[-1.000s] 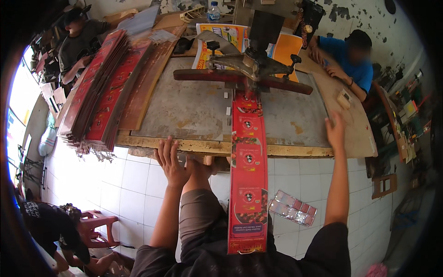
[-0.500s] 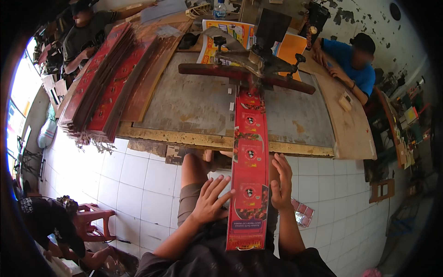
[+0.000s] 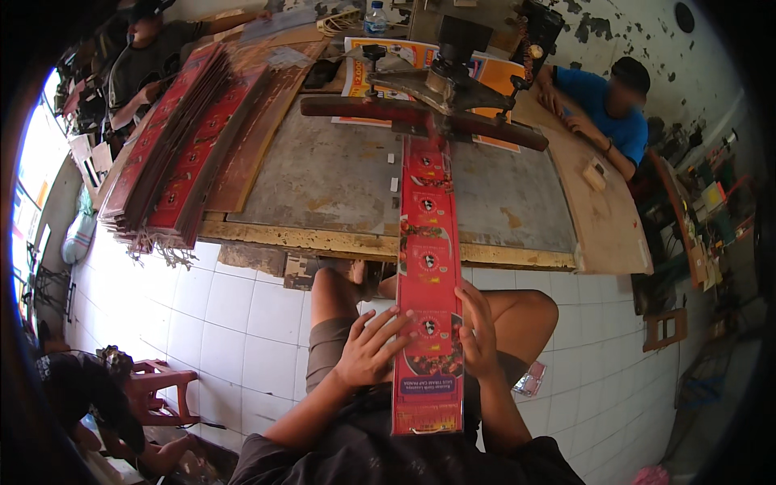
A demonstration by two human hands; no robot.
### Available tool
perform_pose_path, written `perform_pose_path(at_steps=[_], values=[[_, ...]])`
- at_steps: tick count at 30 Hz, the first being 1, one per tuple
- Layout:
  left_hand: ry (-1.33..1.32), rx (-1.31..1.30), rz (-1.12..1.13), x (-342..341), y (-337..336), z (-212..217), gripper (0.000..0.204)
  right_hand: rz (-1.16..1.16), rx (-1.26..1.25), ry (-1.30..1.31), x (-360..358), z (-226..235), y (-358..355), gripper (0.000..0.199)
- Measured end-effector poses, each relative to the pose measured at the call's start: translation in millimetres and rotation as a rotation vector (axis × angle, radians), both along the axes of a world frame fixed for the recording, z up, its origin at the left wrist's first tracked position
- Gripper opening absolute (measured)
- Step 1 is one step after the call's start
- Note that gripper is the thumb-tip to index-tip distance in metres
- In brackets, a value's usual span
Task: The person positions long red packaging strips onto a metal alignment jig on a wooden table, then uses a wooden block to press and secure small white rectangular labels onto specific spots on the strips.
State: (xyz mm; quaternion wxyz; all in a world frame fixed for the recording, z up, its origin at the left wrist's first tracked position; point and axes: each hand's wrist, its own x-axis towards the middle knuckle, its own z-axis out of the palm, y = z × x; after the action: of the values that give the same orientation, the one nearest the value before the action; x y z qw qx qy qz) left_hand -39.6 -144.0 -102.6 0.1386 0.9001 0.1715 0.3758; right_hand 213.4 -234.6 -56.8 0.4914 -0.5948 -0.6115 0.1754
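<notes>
A long red printed strip, apparently a stack of flat sheets, reaches from under the press's bar to my lap. It lies over the table's near edge. My left hand is at its left side, fingers spread and fingertips on the edge. Along the opposite edge, my right hand has its fingers stretched out, with the tips touching the strip. Neither hand is wrapped round it. Above the strip's far end stands a metal press with a dark red crossbar; that far end is hidden beneath it.
Stacks of similar red strips lie on the table's left, their near ends overhanging. A worktable with a worn metal top spans the front. A person in blue sits at the far right. Other people and a red stool are at left.
My right hand has come in from the right and now touches the strip's edge. My left hand stays at the other edge. The whole view has shifted slightly.
</notes>
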Motion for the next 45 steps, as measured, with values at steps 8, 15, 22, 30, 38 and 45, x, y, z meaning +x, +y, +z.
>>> perform_pose_path(at_steps=[8,15,22,30,38,45], values=[[0.08,-0.024,0.047,19,46,26,0.068,-0.08,-0.065,-0.428,21,27,46,0.059],[0.136,-0.073,0.056,25,64,35,0.074,-0.067,-0.034,-0.518,37,24,73,0.057],[0.169,-0.067,0.076,24,84,55,0.072,-0.084,-0.07,-0.559,41,32,81,0.059],[0.081,-0.055,0.128,31,130,83,0.049,-0.077,-0.117,-0.601,45,43,89,0.059],[0.115,0.014,0.177,49,139,75,0.057,-0.089,-0.086,-0.606,47,39,91,0.058],[0.102,0.007,0.177,50,139,75,0.056,-0.103,-0.083,-0.634,49,38,92,0.059]])
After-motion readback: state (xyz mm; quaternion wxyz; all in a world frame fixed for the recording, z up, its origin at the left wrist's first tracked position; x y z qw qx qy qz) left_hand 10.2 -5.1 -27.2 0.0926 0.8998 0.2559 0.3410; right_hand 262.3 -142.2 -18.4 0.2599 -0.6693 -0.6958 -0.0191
